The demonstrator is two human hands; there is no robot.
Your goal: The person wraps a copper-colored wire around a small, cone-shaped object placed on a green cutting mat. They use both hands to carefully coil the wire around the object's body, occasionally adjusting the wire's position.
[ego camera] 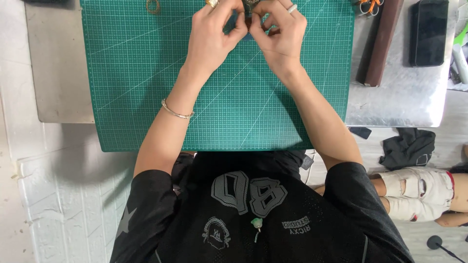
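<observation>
- seen from above, a person's left hand (212, 36) and right hand (278, 34) meet at twelve o'clock, fingertips pinched together on a small item (249, 13) too hidden to identify.
- both hands work over a green cutting mat (146, 97) lying on a metal table (404, 97).
- a thin bracelet (176, 111) circles the left wrist; a pale ring (292, 8) sits on a right finger.
- a dark phone (429, 31) and a brown bar (380, 44) lie at two o'clock.
- a small loop (153, 6) lies at eleven o'clock.

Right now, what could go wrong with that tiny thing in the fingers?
Both hands, left hand and right hand, pinch a small object that is mostly hidden at the far edge of the green cutting mat. It might slip and roll off the mat. The small ring lying nearby could get knocked away by a wrist.
</observation>
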